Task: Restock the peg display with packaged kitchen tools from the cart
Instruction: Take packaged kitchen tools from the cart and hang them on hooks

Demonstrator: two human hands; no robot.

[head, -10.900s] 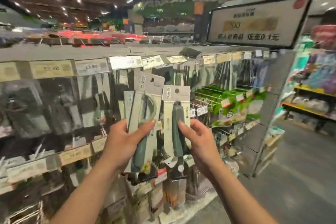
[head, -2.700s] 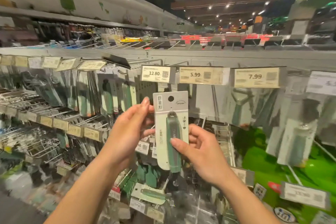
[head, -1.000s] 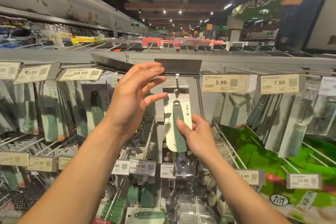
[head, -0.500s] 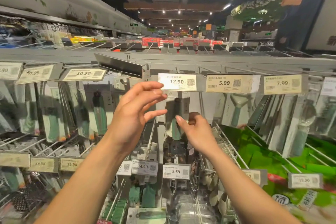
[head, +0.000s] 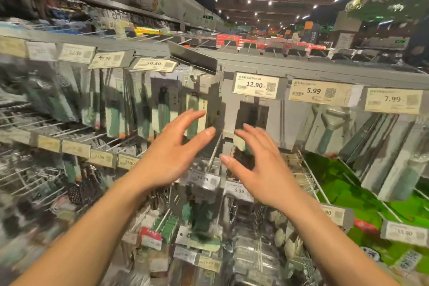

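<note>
Both hands hover empty in front of the peg display. My left hand [head: 176,148] has its fingers spread and relaxed, just left of the peg under the 12.90 price tag [head: 255,86]. My right hand [head: 257,165] is spread the same way, just below that peg. The packaged green-handled tool [head: 251,116] hangs on that peg behind my fingertips, blurred and dark. More carded tools [head: 162,109] hang on the pegs to the left.
Price tags 5.99 [head: 313,91] and 7.99 [head: 392,99] mark pegs with carded peelers [head: 329,127] to the right. A raised grey label holder [head: 192,58] sticks out above my left hand. Wire hooks and lower price tags [head: 239,190] jut out below. Green packages [head: 348,193] lie lower right.
My right hand has let go of the green-handled package, which now hangs on the 12.90 peg. Both hands have drawn back and lower, fingers spread. The price tag is flipped down.
</note>
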